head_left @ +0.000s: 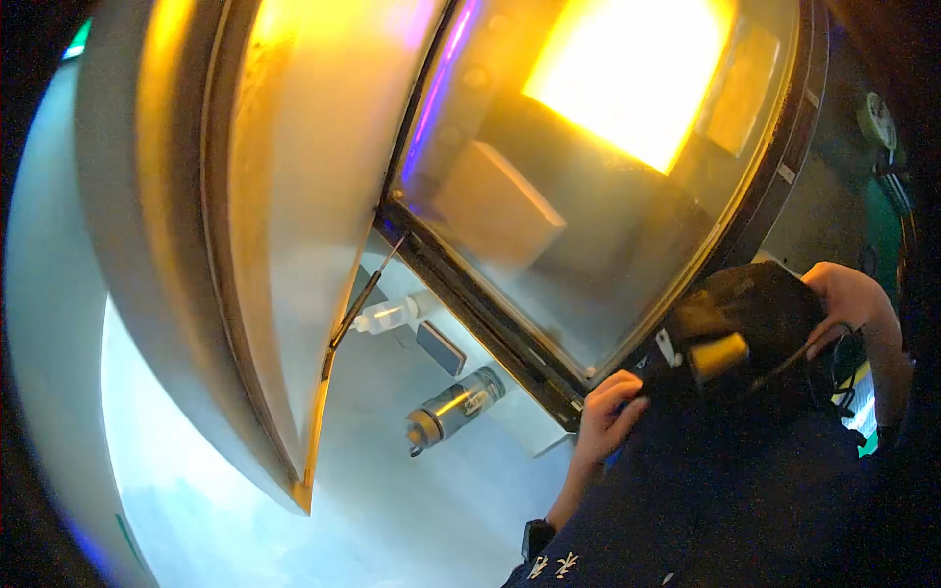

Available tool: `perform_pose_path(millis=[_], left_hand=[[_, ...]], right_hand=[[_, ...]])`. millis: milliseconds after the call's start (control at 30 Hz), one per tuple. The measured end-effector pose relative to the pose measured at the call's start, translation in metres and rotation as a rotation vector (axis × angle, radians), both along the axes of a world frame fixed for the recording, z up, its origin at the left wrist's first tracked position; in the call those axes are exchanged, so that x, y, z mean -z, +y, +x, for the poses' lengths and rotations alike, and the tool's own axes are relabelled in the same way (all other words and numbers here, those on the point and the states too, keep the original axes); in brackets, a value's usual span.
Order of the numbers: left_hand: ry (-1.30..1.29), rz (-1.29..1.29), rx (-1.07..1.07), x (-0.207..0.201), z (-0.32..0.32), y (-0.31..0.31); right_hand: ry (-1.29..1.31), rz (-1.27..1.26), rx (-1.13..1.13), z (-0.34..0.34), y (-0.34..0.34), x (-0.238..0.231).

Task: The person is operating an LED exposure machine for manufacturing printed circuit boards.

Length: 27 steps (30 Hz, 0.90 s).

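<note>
A dark, soft black bag-like thing (765, 299) lies against my dark clothing at the right. It carries a yellowish tab (718, 356) and a small white clip-like piece (668, 347). My right hand (845, 299) bends over its far right edge, fingers curled in, with a thin dark cord beside them. My left hand (610, 416), a dark watch on its wrist, is closed near the bag's left side, close to the cabinet's corner. What its fingers hold, if anything, is hidden in the dark.
A cabinet's glass-topped frame (490, 309) stands ahead, a bright yellow panel (637, 78) glaring in the glass. Its large raised lid or door (304, 245) fills the left, with a strut (355, 309). Beyond sit a clear bottle (387, 316), a flat dark-faced block (441, 348) and a dark capped bottle (456, 407).
</note>
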<state>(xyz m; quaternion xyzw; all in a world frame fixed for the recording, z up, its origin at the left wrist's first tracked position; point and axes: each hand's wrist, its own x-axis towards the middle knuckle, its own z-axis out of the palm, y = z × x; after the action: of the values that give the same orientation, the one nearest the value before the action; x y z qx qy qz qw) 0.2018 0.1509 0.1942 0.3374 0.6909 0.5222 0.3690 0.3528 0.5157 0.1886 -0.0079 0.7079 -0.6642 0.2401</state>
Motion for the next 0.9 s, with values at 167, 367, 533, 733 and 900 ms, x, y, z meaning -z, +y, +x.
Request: perform_pose_path(millis=[167, 367, 533, 733, 900], left_hand=[[0.154, -0.115, -0.001, 0.027, 0.001, 0.048], [0.185, 0.049, 0.26, 0.03, 0.006, 0.109], [0.18, 0.184, 0.485, 0.042, 0.032, 0.157], [0.191, 0.19, 0.667, 0.041, 0.054, 0.182], [-0.088, 0.188, 0.626, 0.023, 0.025, 0.117]], right_hand=[[-0.104, 0.022, 0.244, 0.065, 0.011, 0.023], [-0.343, 0.05, 0.959, 0.204, -0.023, 0.045], [-0.707, -0.346, 1.353, 0.356, -0.052, 0.112], [-0.775, -0.633, 1.262, 0.359, -0.102, 0.097], [-0.591, -0.552, 0.921, 0.28, -0.098, 0.044]])
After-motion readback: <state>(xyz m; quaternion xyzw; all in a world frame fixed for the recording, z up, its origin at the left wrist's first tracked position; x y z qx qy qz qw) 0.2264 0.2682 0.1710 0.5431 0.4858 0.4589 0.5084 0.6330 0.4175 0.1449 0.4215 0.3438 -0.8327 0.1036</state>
